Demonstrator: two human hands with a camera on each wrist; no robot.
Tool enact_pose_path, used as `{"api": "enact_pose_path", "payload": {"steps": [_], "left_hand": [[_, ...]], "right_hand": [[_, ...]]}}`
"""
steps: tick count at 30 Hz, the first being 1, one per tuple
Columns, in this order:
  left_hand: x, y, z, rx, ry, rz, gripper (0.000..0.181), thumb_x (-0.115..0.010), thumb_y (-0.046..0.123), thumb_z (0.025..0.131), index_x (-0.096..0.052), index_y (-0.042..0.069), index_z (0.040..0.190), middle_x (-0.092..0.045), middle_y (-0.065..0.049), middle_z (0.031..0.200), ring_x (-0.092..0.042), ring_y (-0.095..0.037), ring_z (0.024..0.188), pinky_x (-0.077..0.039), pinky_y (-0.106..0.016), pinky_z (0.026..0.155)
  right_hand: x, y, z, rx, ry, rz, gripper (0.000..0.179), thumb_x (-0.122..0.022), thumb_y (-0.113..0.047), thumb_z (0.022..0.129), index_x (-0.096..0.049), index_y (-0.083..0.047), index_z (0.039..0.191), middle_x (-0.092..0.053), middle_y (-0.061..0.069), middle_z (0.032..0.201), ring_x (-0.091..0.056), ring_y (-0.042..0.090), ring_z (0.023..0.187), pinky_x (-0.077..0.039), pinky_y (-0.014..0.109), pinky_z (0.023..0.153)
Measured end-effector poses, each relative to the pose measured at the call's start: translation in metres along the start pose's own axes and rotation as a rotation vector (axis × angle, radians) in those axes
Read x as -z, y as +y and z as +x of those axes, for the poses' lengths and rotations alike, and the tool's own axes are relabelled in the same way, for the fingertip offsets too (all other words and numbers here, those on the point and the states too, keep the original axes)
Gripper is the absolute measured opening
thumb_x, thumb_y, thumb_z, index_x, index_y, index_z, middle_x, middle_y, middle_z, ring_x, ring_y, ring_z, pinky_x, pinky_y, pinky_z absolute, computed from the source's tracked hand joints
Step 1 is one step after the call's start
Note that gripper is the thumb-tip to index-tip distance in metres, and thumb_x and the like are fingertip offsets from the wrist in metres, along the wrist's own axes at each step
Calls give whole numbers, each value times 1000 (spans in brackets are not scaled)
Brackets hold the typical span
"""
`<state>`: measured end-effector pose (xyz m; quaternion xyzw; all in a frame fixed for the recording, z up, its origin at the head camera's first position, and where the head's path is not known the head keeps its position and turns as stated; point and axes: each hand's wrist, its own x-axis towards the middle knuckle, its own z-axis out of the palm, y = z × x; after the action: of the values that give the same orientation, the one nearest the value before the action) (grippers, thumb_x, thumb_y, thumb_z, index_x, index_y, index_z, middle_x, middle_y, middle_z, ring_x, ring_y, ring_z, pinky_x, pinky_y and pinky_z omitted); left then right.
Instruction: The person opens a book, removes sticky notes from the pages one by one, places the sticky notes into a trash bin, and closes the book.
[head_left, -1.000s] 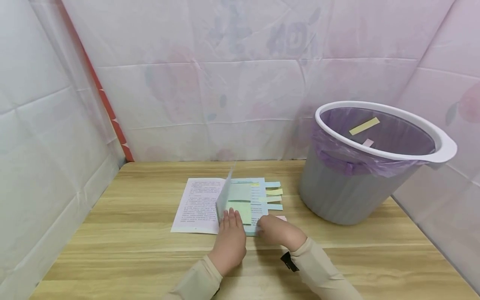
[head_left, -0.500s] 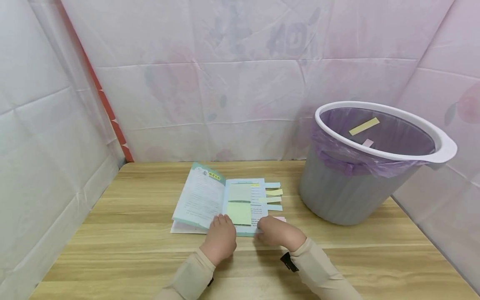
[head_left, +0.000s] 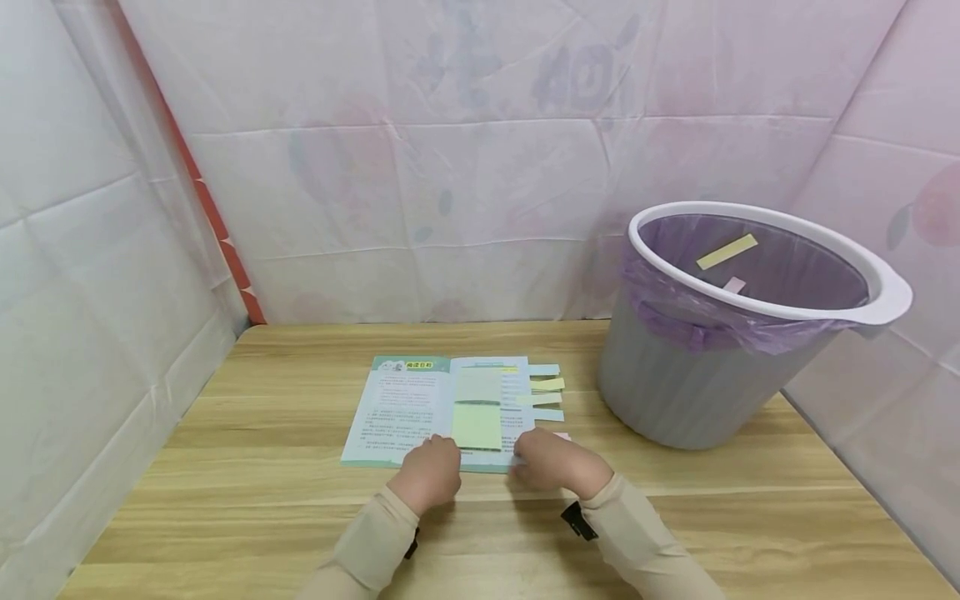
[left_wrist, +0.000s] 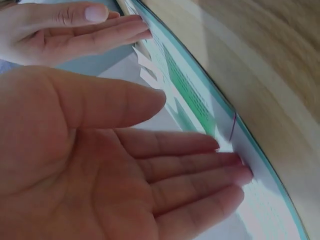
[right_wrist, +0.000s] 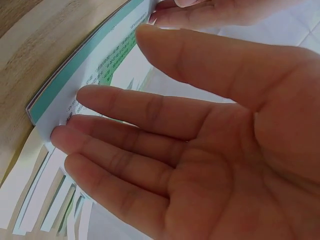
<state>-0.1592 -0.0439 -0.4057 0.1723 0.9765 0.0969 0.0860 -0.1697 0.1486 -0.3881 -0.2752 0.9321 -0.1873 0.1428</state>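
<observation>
Two hands [head_left: 430, 472] [head_left: 553, 461] on book [head_left: 408, 412], palms [left_wrist: 105, 180] [right_wrist: 215, 170] only in wrist views

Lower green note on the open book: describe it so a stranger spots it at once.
On the wooden table, left of the gray bin, lies an open book. Its right-hand page bears a pale upper note and, directly below, the lower note, set apart by its brighter yellow-green.

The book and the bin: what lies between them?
In the head view, several paper strips stick out from the right edge of the book toward the bin; beyond their ends, the table is bare up to the bin.
</observation>
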Motion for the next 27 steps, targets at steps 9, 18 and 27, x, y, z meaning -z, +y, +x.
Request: {"api": "enact_pose_path", "payload": {"steps": [9,18,27], "left_hand": [[16,-19,0,-51,-124,-145,20,-52,7,96,-61,-3,82,-52,-5,67,-45,-17,60,-44,-31,60],[17,-22,4,-67,-120,-162,18,-54,6,95,-62,-2,82,-54,-6,68,-46,-17,61,-47,-34,64],[15,-21,5,-59,-120,-134,19,-56,8,95,-60,0,78,-56,-6,68,-49,-17,61,-50,-35,67]], "right_hand": [[-2,0,6,-46,31,10,22,-65,-5,88,-62,-4,66,-49,-1,58,-37,11,52,-36,27,52],[-15,-17,35,72,324,-347,23,-79,-13,79,-58,-5,73,-49,4,70,-48,15,60,-44,28,51],[-37,-23,58,190,468,-754,22,-79,-16,76,-57,-10,73,-53,3,68,-55,16,61,-43,25,50]]}}
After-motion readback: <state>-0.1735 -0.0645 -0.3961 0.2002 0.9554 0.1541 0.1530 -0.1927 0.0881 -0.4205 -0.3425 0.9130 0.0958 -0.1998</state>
